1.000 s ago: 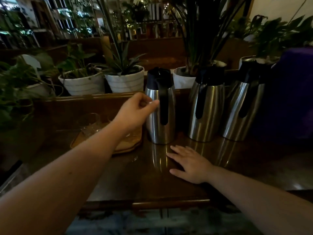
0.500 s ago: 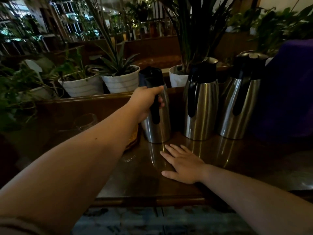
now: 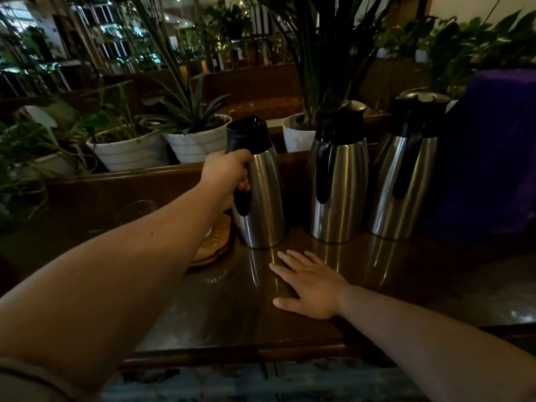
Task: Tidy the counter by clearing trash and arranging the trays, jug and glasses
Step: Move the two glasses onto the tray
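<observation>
Three steel jugs with black lids and handles stand in a row on the dark wooden counter (image 3: 406,280). My left hand (image 3: 227,178) is closed around the black handle of the leftmost jug (image 3: 261,195), which leans slightly left. The middle jug (image 3: 338,181) and the right jug (image 3: 404,169) stand untouched. My right hand (image 3: 309,282) lies flat on the counter in front of the jugs, fingers spread, holding nothing. A wooden tray (image 3: 214,242) sits left of the held jug, mostly hidden by my left arm. A clear glass (image 3: 136,210) shows dimly beyond it.
White plant pots (image 3: 197,143) and leafy plants line the ledge behind the counter. A large purple object (image 3: 493,158) stands at the right end. The counter's front edge (image 3: 232,355) runs below my hands.
My left hand reached from above the tray to the leftmost jug's handle and closed on it. The jug now leans a little. My right hand has stayed flat on the counter.
</observation>
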